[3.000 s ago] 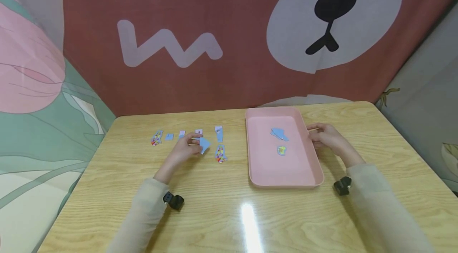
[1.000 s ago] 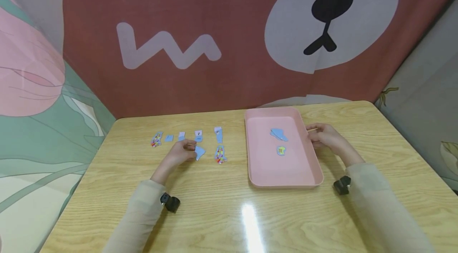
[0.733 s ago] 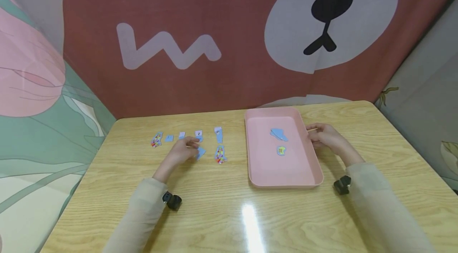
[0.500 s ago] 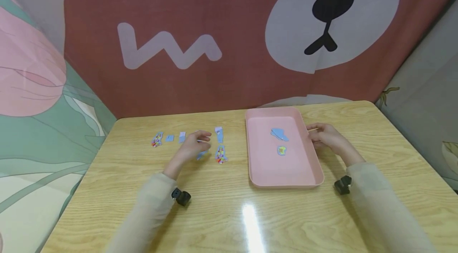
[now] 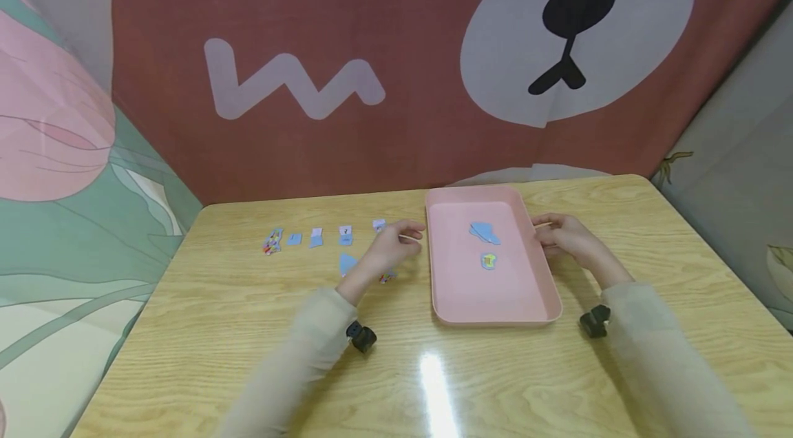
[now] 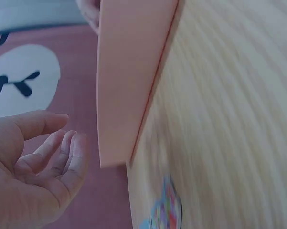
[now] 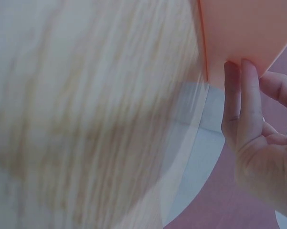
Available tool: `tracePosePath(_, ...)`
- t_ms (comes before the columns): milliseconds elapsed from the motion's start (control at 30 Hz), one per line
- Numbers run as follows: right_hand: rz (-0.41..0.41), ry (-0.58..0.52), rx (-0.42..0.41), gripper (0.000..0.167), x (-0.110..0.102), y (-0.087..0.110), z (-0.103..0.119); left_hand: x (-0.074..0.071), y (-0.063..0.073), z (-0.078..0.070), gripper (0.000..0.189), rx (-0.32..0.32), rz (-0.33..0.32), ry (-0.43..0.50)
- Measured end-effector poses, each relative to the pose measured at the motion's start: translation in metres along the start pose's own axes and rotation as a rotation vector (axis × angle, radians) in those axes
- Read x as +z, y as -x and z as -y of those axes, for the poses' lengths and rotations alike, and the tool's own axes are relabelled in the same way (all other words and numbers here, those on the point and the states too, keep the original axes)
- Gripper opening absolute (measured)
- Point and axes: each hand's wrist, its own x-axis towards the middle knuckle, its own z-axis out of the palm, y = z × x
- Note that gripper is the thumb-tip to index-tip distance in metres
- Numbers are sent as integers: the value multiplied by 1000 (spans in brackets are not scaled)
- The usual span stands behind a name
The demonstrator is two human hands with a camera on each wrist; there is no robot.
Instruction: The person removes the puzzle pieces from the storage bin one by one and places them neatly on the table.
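My left hand (image 5: 393, 246) hangs over the table just left of the pink tray (image 5: 495, 314), its fingers loosely bent with nothing between them. In the left wrist view the same hand (image 6: 40, 167) shows a gap between thumb and fingers, beside the tray's outer wall (image 6: 126, 81). My right hand (image 5: 566, 238) touches the tray's right side. Its extended fingertips rest against the outer wall in the right wrist view. Inside the tray lie blue flat cut-out pieces (image 5: 484, 233), overlapping, and a small yellow-green piece (image 5: 489, 261).
Along the table's left rear stands a row of flat pieces, among them a multicoloured one (image 5: 272, 242), a blue one (image 5: 294, 239) and pink-and-blue ones (image 5: 316, 237). A blue piece (image 5: 347, 264) lies nearer; my left arm partly covers a multicoloured piece (image 5: 387, 278). A printed cloth (image 5: 310, 155) hangs behind.
My left hand has let go of the blue piece, leaving it on the table below the row, and has moved right to the tray's left edge. The right hand has stayed put.
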Motion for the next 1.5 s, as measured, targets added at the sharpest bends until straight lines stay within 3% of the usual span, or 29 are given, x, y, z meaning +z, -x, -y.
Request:
tracePosePath(300,16,-13,3,57,-3,-1,-1,37,-14,-16,35,54,33,-41)
tracePosePath(600,22,-11,1,57,-3,-1,-2,63,-25,-24,35,83,67,-41)
tracePosePath(1067,25,-26,0,57,-4,-2,-2,94,-38,-31,34,53,105,-90)
tracePosePath(1500,24,-29,-13,58,-2,-1,-2,110,-42,-29,35,32,93,-114)
